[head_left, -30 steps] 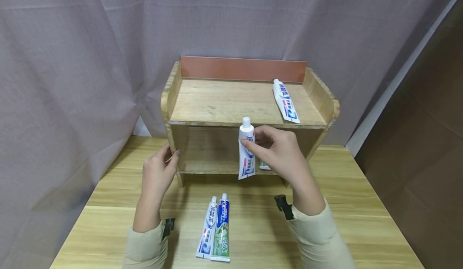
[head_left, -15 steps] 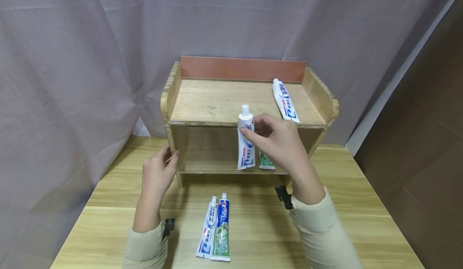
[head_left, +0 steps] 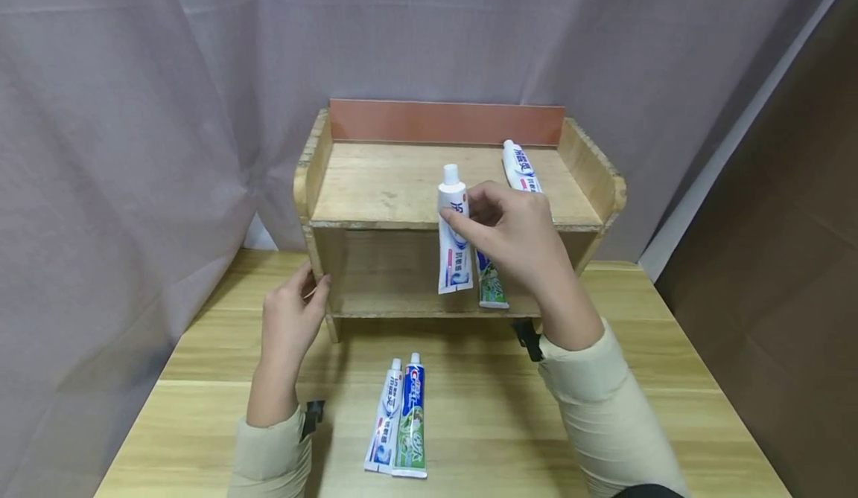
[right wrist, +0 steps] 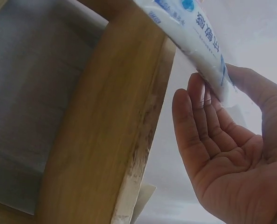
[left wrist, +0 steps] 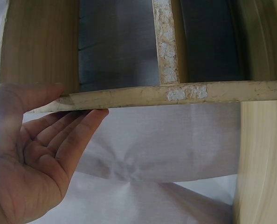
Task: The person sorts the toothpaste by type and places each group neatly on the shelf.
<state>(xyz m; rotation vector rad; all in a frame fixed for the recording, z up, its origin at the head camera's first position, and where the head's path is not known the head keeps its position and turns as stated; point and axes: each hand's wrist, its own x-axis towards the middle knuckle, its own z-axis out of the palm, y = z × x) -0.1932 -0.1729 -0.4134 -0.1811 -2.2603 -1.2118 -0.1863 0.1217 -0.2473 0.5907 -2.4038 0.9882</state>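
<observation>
In the head view, my right hand [head_left: 519, 237] pinches a white toothpaste tube [head_left: 455, 269] between thumb and fingers. The tube is upright, cap on top, in front of the upper board's edge. The right wrist view shows the same toothpaste tube [right wrist: 194, 39] beside the wood. My left hand [head_left: 290, 319] holds the left side panel of a small two-tier wooden shelf [head_left: 382, 185]. Its thumb and fingers lie on either side of the panel edge [left wrist: 129, 96]. Another white tube [head_left: 516, 161] lies on the top tier, partly behind my right hand. A blue-green tube [head_left: 492, 289] leans in the lower tier, its upper part hidden.
On the wooden table [head_left: 482, 431], in front of the shelf, a white toothpaste tube [head_left: 383, 431] and a blue-green Crest tube [head_left: 411, 423] lie side by side. A grey curtain [head_left: 415, 29] hangs behind. A brown panel [head_left: 771, 260] stands at the right.
My right hand has risen with the white tube, from in front of the lower tier to the upper board's level. More of the blue-green tube shows beneath it. My left hand stays at the panel.
</observation>
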